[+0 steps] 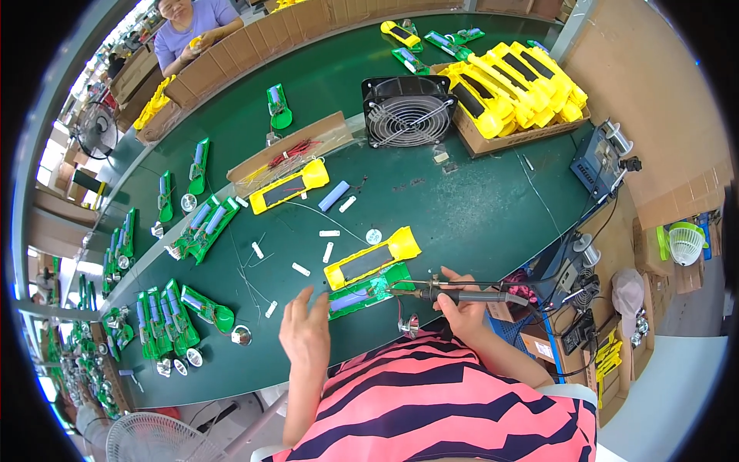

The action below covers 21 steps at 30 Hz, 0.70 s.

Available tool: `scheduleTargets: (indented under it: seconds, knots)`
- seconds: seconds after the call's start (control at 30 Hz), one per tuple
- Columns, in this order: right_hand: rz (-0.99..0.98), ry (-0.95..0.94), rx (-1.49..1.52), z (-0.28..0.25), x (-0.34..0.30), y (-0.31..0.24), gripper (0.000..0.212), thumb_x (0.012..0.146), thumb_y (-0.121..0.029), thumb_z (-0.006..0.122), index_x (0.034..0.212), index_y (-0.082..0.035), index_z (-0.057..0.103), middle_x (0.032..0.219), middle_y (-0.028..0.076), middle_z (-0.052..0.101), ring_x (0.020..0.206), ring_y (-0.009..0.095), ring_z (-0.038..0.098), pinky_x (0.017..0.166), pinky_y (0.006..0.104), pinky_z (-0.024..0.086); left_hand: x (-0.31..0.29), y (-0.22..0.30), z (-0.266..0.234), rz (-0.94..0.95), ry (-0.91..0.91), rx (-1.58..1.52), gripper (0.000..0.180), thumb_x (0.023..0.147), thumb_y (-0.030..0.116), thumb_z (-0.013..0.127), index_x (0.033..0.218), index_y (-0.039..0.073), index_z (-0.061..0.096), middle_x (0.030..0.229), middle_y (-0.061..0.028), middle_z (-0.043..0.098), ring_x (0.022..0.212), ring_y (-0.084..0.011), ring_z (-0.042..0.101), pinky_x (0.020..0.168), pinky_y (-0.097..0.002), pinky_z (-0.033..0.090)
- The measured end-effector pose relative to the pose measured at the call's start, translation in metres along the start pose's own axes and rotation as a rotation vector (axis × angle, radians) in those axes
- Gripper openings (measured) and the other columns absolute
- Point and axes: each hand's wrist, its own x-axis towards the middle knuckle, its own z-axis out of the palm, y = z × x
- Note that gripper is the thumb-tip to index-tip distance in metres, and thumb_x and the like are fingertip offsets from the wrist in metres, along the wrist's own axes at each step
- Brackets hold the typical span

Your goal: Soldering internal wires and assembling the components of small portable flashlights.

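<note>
Soldering iron (496,296) in right hand (464,316), fingers and thumb wrapped around dark handle, metal end aimed leftward over green casing (399,274). Left hand (302,329) back upward, fingers loosely bent, at left end of same casing; contact with casing, or any small item in fingers: cannot tell.

Casing between both hands, flat on green table (469,215), slightly tilted in line, right end farther from body. Inside: blue cell (350,302) toward left hand, bright green board (379,288) toward right hand, just under iron's end. Silver reflector (409,326) just left of right hand, on body side of casing, near table edge.

Just beyond casing, ahead of both hands: yellow housing (368,264) with dark panel. Farther out, ahead of left hand: second yellow housing (291,190), loose blue cell (334,196), scattered small white pieces (301,269), then cardboard tray (327,133) with red wires (294,152).

Well left of left hand: cluster of green casings (167,319) with blue cells and reflectors. Far ahead of right hand: black fan (408,115), beside cardboard box (531,132) heaped with yellow housings (523,85). Right of right hand, farther out: blue soldering station (591,163).
</note>
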Motion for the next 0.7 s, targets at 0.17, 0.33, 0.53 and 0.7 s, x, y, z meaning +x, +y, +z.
scheduleTargets:
  seconds: [0.17,0.33,0.53,0.7]
  knots:
    - [-0.016,-0.039,-0.05,0.0,0.003,-0.004,0.014,0.073,-0.001,0.058,0.086,0.0,0.053,0.061,0.004,0.055,0.06,0.011,0.055,0.094,0.0432,0.033,-0.008,0.016,0.023,0.222,-0.031,-0.256,0.026,0.062,0.003,0.057,0.087,0.006,0.063,0.087,-0.0084,0.055,0.073,-0.0216,0.055,0.064,-0.0305,0.044]
    - [0.12,0.07,-0.01,-0.001,-0.002,-0.006,0.011,0.072,-0.002,0.059,0.083,0.0,0.054,0.059,0.003,0.056,0.064,0.012,0.055,0.093,0.0421,0.034,-0.012,0.028,0.038,0.228,-0.067,-0.29,0.022,0.062,0.004,0.058,0.085,0.004,0.061,0.075,-0.0046,0.051,0.065,-0.0187,0.052,0.058,-0.0303,0.042]
    - [0.123,0.076,-0.012,0.001,0.0,-0.008,0.01,0.072,-0.001,0.058,0.081,0.0,0.055,0.059,0.003,0.057,0.064,0.011,0.054,0.093,0.0411,0.035,-0.005,0.031,0.034,0.281,-0.141,-0.22,0.023,0.063,0.005,0.059,0.086,0.003,0.061,0.072,-0.004,0.047,0.066,-0.0181,0.051,0.058,-0.0302,0.041]
    - [0.095,0.068,-0.004,0.001,0.001,-0.006,0.012,0.071,-0.001,0.059,0.082,0.0,0.054,0.059,0.003,0.057,0.064,0.011,0.054,0.093,0.0407,0.034,-0.004,0.03,0.033,0.288,-0.169,-0.226,0.023,0.063,0.005,0.059,0.086,0.003,0.061,0.072,-0.0042,0.046,0.066,-0.0183,0.05,0.059,-0.0304,0.041]
